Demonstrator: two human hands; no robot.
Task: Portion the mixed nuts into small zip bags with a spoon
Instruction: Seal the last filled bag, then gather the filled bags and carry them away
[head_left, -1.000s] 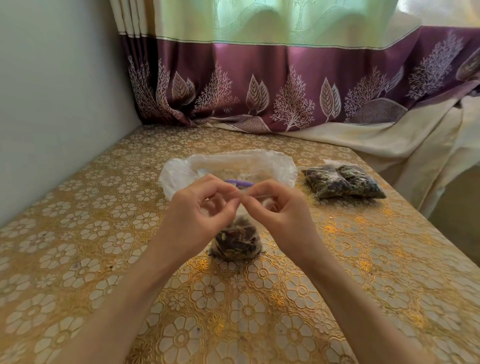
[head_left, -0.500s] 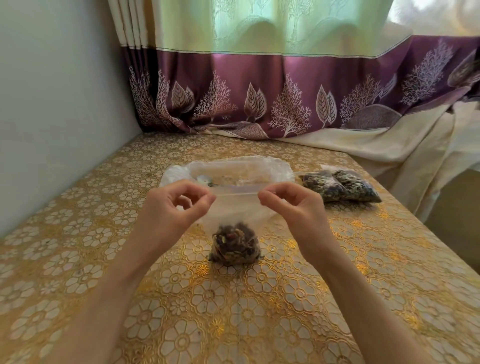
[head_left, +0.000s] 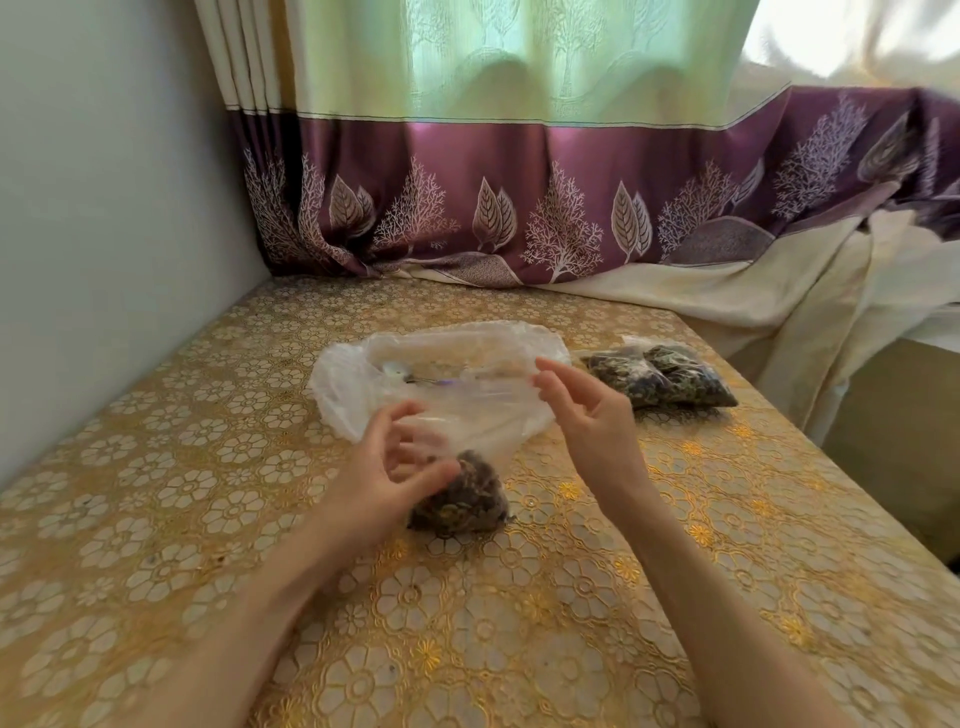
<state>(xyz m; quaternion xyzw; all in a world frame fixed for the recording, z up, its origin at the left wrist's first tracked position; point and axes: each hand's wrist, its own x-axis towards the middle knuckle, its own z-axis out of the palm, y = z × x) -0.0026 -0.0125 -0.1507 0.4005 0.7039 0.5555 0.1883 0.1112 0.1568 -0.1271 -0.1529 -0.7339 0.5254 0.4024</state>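
Both hands are seen above the table (head_left: 156, 493). At the left hand (head_left: 387, 475), the thumb and fingers are curled around the upper part of a small zip bag (head_left: 460, 493); its bottom, filled with dark mixed nuts, is rested on the table. The right hand (head_left: 587, 415) is held open just beside the bag's top, fingers relaxed, and nothing is gripped by it. Behind the hands, a large clear plastic bag (head_left: 436, 374) is spread open, and a spoon (head_left: 415, 378) with a purple handle is laid inside. Two filled bags (head_left: 660, 376) are placed at the right, near the curtain (head_left: 519, 208).
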